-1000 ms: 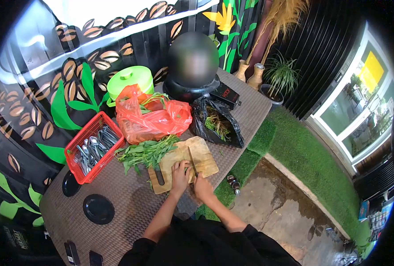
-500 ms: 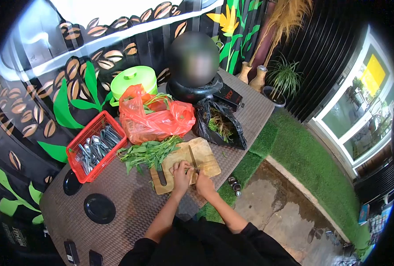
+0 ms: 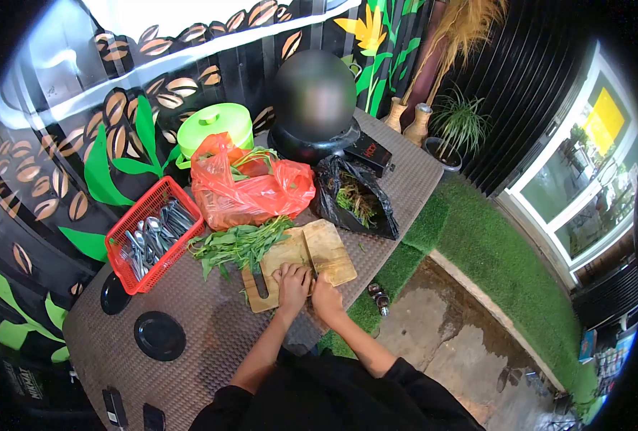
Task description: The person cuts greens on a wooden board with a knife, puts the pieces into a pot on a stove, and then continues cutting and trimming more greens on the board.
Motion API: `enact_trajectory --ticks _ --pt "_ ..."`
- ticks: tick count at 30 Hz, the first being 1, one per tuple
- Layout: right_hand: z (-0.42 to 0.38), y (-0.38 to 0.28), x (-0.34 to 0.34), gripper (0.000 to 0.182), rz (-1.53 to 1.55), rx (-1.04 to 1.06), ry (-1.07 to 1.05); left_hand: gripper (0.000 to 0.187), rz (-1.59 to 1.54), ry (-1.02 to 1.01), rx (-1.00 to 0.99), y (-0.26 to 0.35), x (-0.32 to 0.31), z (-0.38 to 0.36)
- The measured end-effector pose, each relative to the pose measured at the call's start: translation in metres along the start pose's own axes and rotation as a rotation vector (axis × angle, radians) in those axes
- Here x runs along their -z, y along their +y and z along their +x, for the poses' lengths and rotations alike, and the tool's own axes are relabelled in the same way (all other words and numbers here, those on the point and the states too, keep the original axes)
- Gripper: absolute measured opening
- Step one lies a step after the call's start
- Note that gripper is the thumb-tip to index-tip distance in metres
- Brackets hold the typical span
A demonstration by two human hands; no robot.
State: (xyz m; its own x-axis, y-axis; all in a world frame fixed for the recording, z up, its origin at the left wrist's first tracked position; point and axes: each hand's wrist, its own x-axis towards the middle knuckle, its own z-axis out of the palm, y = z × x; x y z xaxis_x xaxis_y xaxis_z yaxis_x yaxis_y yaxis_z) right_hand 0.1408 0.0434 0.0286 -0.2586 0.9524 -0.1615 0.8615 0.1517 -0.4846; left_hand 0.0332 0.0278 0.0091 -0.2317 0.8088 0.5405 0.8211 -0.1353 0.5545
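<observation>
A wooden cutting board [image 3: 332, 248] lies near the table's edge. My right hand [image 3: 327, 298] is wrapped round the handle of a knife [image 3: 308, 253], whose narrow blade points away over the board. Just left of it, my left hand [image 3: 292, 286] rests on the board with its fingers bent and close together; whatever lies under them is too small or hidden to tell. Leafy green stems [image 3: 238, 246] are heaped on the board's far left side and the table. Behind them stands a red plastic bag [image 3: 251, 190] with more greens inside.
A red basket of cutlery [image 3: 128, 279] and a black plate [image 3: 160, 335] are on the left. Beyond the board are a black bag [image 3: 378, 223] with plant scraps, a green lidded pot [image 3: 222, 123] and a black box [image 3: 369, 154]. Two phone-like objects lie at the near left.
My right hand has shifted slightly left and nearer to me, with the knife more upright beside my left fingers. The whole view has moved a little.
</observation>
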Motion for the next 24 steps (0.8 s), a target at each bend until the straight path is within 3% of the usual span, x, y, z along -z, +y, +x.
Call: enact_trajectory --ticks 5,7,10,14,17,22,24 --pt "0.0 -0.002 0.01 0.033 0.029 0.04 -0.036 0.014 -0.033 -0.02 -0.011 -0.006 0.0 -0.001" --pt "-0.01 0.002 -0.009 0.031 -0.036 0.021 0.028 0.023 -0.119 -0.037 0.097 -0.001 0.003 0.0" --pt "0.006 0.004 -0.003 0.032 0.009 0.01 -0.018 0.031 -0.075 -0.027 0.077 -0.001 0.003 0.0" --pt "-0.005 -0.003 0.012 0.031 0.12 -0.004 -0.037 0.029 -0.065 -0.047 0.101 -0.001 0.002 0.001" --pt "-0.006 0.002 -0.018 0.031 0.011 0.004 0.055 0.028 -0.077 -0.007 0.061 -0.003 -0.002 -0.001" --pt "0.005 0.005 0.001 0.027 0.033 0.126 0.029 0.027 -0.103 -0.02 0.125 -0.01 -0.005 -0.003" --pt "-0.01 -0.001 -0.004 0.027 0.017 0.077 0.03 0.026 -0.113 0.0 0.117 -0.011 -0.006 -0.002"
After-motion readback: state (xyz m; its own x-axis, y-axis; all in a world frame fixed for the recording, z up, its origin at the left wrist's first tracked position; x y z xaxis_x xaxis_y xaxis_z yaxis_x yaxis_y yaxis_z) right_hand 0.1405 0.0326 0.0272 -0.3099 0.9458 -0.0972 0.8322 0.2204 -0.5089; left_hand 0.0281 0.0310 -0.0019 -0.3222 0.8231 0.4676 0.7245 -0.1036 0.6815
